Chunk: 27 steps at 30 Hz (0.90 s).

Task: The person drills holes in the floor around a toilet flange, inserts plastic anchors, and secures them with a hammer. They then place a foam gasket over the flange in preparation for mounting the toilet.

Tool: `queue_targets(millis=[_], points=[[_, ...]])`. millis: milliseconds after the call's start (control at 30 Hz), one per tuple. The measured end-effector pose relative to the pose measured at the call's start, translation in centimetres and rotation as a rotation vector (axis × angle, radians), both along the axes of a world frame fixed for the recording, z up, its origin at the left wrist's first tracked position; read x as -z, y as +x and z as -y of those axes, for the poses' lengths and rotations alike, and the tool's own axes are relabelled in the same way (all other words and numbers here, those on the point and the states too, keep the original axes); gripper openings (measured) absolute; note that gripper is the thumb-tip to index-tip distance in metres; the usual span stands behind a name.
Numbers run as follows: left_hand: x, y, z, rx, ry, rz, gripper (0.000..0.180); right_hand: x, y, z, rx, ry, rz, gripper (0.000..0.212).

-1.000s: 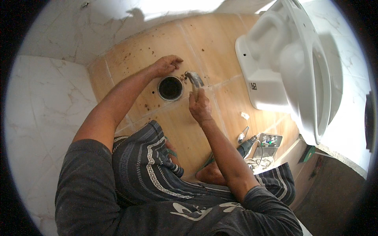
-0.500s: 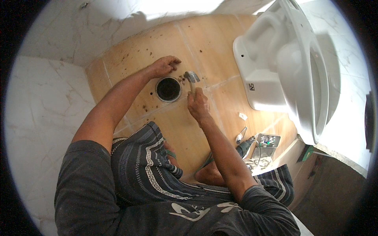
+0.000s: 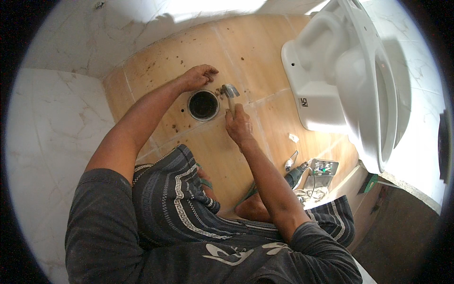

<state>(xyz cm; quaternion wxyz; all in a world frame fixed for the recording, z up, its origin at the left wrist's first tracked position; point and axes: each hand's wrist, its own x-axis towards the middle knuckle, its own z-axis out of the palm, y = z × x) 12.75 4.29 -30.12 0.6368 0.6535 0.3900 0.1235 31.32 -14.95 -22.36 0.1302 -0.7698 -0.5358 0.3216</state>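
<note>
In the head view my right hand [image 3: 240,126] grips the handle of a claw hammer [image 3: 230,92]. The metal hammer head is low over the orange-tan floor tiles, beside some brown crumbs. Left of it, a round dark drain hole [image 3: 203,105] with a pale pipe rim opens in the floor. My left hand [image 3: 199,77] is just beyond the hole's far rim, its fingers curled in toward the thumb. Whatever those fingers pinch, if anything, is too small to make out. A small dark hole [image 3: 182,110] sits in the tile left of the drain.
A white ceramic toilet [image 3: 326,90] lies tipped at the right. Near my right leg are a power drill [image 3: 297,174] with a cord, an open case [image 3: 323,173] of small parts, a cloth [image 3: 316,194] and a white scrap [image 3: 293,137]. Marbled wall tiles [image 3: 52,142] rise at left.
The view has shifted very slightly. Both hands and the hammer keep nearly the same places, and the grip on the handle is unchanged.
</note>
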Motion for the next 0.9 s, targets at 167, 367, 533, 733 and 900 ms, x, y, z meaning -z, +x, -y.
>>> queue_targets(millis=[167, 367, 533, 733, 900], points=[[-0.2, 0.0, 0.1, -0.045, -0.074, 0.011, 0.054, 0.8, 0.1, 0.1, -0.008, -0.004, -0.004, 0.031], [-0.7, 0.7, -0.6, 0.098, 0.275, -0.160, 0.045, 1.2, 0.8, 0.2, 0.075, 0.031, -0.020, 0.031], [0.1, 1.0, 1.1, 0.047, 0.400, -0.103, 0.044, 0.7, 4.0, 0.7, 0.384, 0.145, 0.046, 0.036], [-2.6, 3.4, 2.4, 0.110, 0.536, -0.293, 0.065, 2.2, 10.3, 2.5, 0.484, 0.175, 0.247, 0.042], [-4.9, 4.2, 3.2, 0.128, 0.472, -0.374, 0.072, 3.2, 10.5, 3.1, 0.519, 0.172, 0.340, 0.041]])
